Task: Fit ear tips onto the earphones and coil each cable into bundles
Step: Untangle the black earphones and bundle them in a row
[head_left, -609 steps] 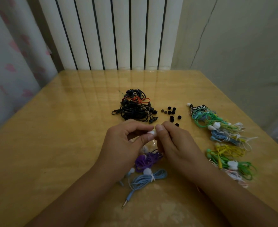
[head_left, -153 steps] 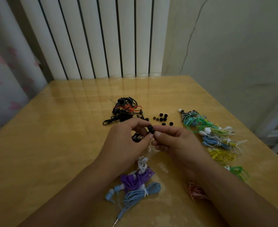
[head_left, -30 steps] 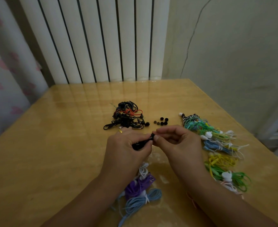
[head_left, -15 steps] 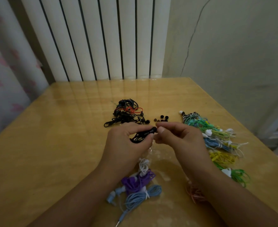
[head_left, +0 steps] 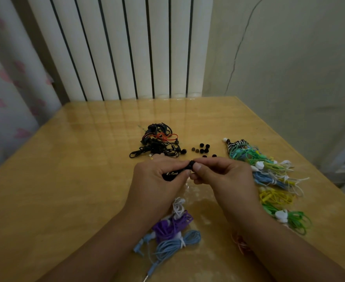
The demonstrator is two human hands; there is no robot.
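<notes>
1. Above the middle of the glossy wooden table (head_left: 70, 180), my left hand (head_left: 157, 180) grips a black earphone (head_left: 174, 173) with its bundled cable, and my right hand (head_left: 220, 176) pinches a small black rubber ear tip (head_left: 192, 165) against its end.
2. Done, I judge: the colourful coiled bundles (head_left: 269, 180) at my right and the purple and blue ones (head_left: 173, 231) near me.
3. Left: the tangled black earphone pile (head_left: 157, 145) and the loose black ear tips (head_left: 203, 148) beside it.

We see left hand (head_left: 157, 178) gripping black earphone (head_left: 172, 174), right hand (head_left: 224, 174) pinching black ear tip (head_left: 192, 164) at its end; loose ear tips (head_left: 202, 149), tangled black cables (head_left: 157, 145) beyond on tabletop (head_left: 66, 180).
</notes>
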